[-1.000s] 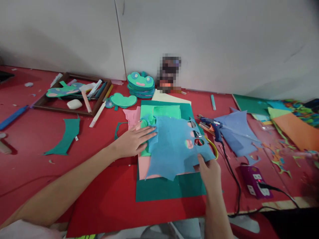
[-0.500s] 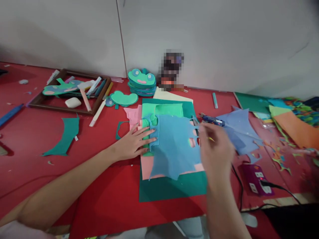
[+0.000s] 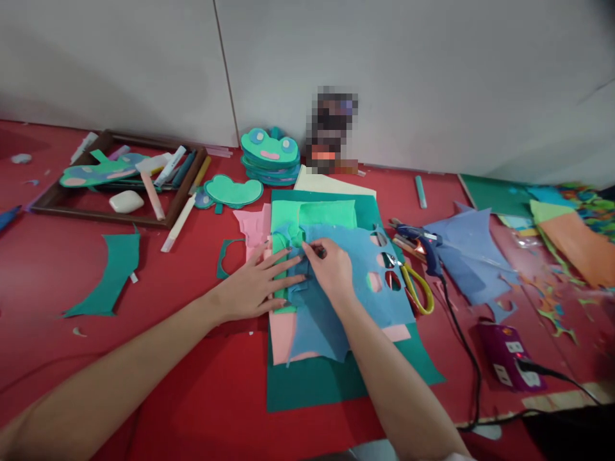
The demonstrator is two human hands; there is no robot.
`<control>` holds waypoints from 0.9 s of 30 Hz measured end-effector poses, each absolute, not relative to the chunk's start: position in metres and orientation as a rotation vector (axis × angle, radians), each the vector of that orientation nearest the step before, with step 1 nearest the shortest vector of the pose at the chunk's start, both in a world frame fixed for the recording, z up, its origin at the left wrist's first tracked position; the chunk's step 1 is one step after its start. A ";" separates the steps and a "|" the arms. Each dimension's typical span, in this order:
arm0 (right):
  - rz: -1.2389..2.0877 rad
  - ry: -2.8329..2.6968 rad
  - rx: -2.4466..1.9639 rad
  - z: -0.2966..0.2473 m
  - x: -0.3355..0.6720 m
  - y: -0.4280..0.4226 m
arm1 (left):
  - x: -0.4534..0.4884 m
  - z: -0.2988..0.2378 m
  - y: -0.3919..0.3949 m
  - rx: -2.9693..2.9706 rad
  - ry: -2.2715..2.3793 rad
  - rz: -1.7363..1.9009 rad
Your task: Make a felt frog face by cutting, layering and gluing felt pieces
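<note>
**Blue felt pinned and pinched on the stack**

Head view: the blue felt sheet (image 3: 375, 304) lies on top of a pile of felt in the middle of the red bench (image 3: 192, 384). Under it are a pink sheet (image 3: 252, 227), a light green sheet (image 3: 312, 214) and a big dark green sheet (image 3: 336, 378).

The left hand (image 3: 254, 282) lies flat on the pile's left edge with its grip apart and fingers splayed. The right hand (image 3: 331, 269) has its grip together, thumb and forefinger closed on the blue sheet's ragged upper-left edge.

My reading is that the sheet is being taken hold of or straightened while the pile is held down. A next move would need the flat hand to keep its weight on, so the lower sheets do not drag along.

The blue sheet lies flat. Its longer run seems to go from the ragged tail near the person up to the far right corner, with the cut-out holes on its right side. Yellow-handled scissors (image 3: 418, 288) lie partly under that side, and a glue gun (image 3: 423, 240) sits just beyond them.
</note>
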State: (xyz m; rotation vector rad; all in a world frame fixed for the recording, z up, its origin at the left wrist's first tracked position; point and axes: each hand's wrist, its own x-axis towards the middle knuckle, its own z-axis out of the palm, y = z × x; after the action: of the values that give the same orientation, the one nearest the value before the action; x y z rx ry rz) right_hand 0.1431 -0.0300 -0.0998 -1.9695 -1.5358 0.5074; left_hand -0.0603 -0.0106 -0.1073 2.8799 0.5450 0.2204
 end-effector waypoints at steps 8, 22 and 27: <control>0.553 -1.510 -1.969 -0.104 0.145 -0.027 | -0.061 -0.106 -0.008 2.800 0.595 0.180; 0.380 -1.572 -1.972 -0.105 0.142 -0.027 | -0.061 -0.109 -0.018 2.919 0.563 0.262; 0.213 -1.784 -1.824 -0.110 0.144 -0.026 | -0.061 -0.106 -0.019 2.909 0.533 0.177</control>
State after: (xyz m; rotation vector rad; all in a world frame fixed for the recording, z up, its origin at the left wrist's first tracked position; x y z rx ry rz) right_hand 0.1443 -0.0262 -0.1097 -1.8242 -1.7839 0.2126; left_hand -0.0606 -0.0189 -0.1056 2.9087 0.5329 0.1765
